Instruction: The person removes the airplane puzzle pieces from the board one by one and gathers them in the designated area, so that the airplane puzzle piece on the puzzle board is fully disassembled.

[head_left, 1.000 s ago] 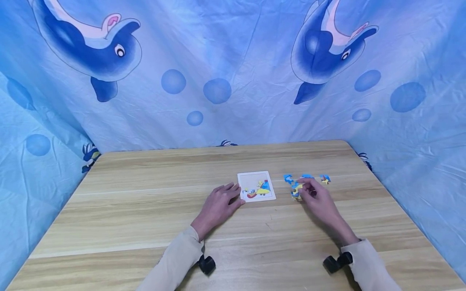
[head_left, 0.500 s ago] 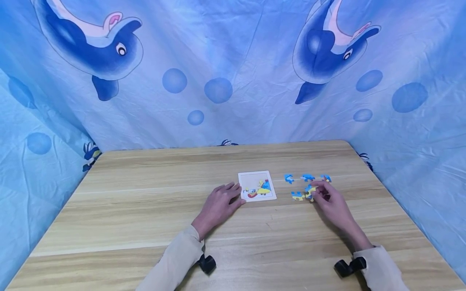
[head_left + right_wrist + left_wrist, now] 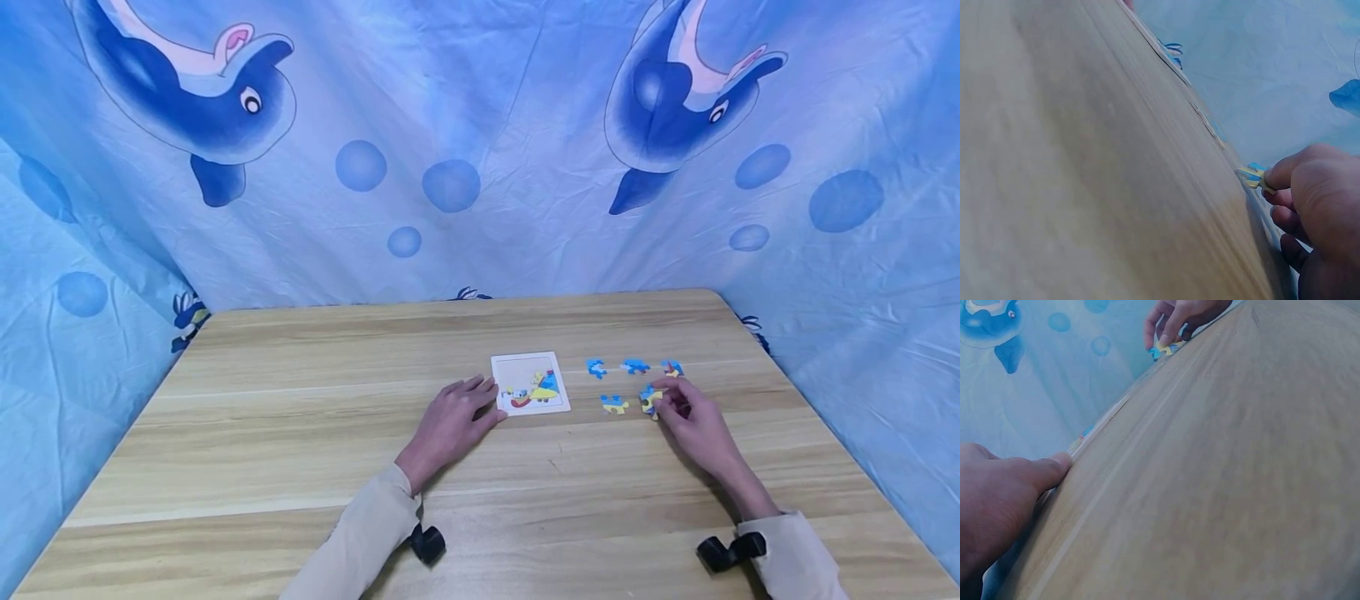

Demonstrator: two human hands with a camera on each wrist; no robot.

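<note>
The puzzle board, a white-framed square with a few coloured picture pieces along its lower and right parts, lies mid-table in the head view. My left hand rests at its left edge, fingers extended, thumb near the lower left corner. Right of the board, my right hand pinches a blue and yellow jigsaw piece between thumb and index finger, low over the tabletop. That same jigsaw piece sticks out past the fingertips in the right wrist view. Another blue and yellow piece lies just left of it.
Behind the held piece, three mostly blue jigsaw pieces lie in a loose row: a left one, a middle one and a right one. The wooden table ends at a blue dolphin-print curtain.
My right hand has slid right with the pinched piece, away from the other blue and yellow piece and uncovering the row behind. The left hand and board have stayed in place.
</note>
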